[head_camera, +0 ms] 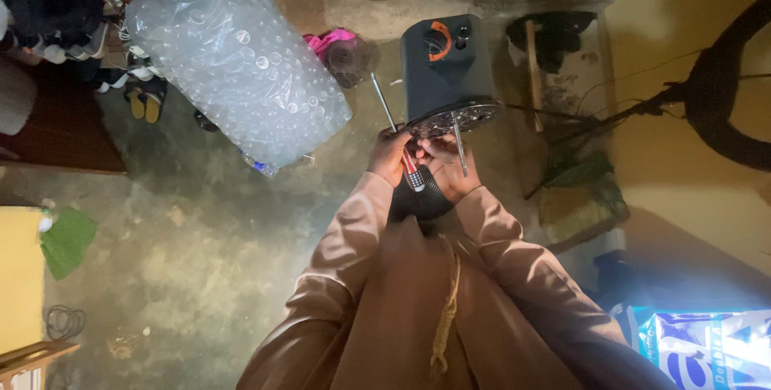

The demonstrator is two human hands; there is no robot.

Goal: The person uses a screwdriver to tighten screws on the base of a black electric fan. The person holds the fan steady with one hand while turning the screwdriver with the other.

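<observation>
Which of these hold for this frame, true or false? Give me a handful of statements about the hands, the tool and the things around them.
1. The left hand grips a screwdriver with a red handle. True.
2. The black motor housing lies flat on the floor, away from both hands. False: it is held up in front of the person, with the right hand at its perforated metal base.
3. A big clear bag of plastic bottles lies on the floor to the left of the housing. True.
4. The housing carries a green knob. False: the dial on it is orange.
5. The person wears short sleeves. False: long brown sleeves cover both arms.
</observation>
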